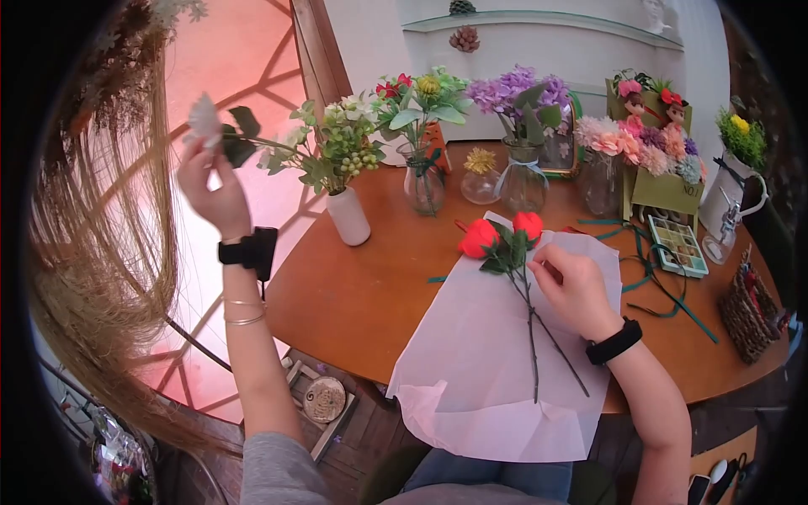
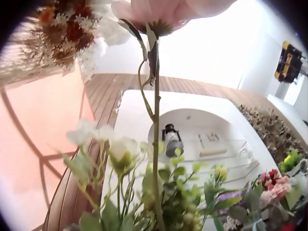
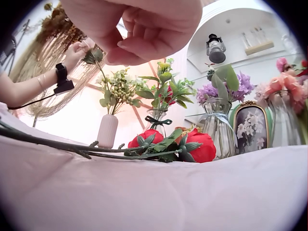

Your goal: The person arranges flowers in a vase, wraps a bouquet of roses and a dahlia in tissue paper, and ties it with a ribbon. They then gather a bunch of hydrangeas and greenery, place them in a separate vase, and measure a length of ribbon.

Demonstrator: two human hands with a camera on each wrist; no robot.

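Observation:
My left hand point(image 1: 215, 189) is raised at the left and grips a pale artificial flower point(image 1: 203, 118) close under its bloom. In the left wrist view its long stem point(image 2: 156, 110) runs down into the greenery point(image 1: 341, 143) of the white vase point(image 1: 348, 217). My right hand point(image 1: 575, 282) hovers over the sheet of pale pink wrapping paper point(image 1: 471, 345), fingers loosely curled and holding nothing. Just beside its fingertips lie two red roses point(image 1: 480, 239) with dark stems crossing on the paper. The right wrist view shows this hand above the roses point(image 3: 199, 145), apart from them.
Glass vases with purple flowers point(image 1: 522, 97) and mixed flowers point(image 1: 425, 105) stand at the table's back. At the right are a green flower box point(image 1: 665, 194), a small divided case point(image 1: 677, 246), dark green ribbon point(image 1: 648, 269) and a wicker basket point(image 1: 747, 316). Dried strands point(image 1: 101, 278) hang at far left.

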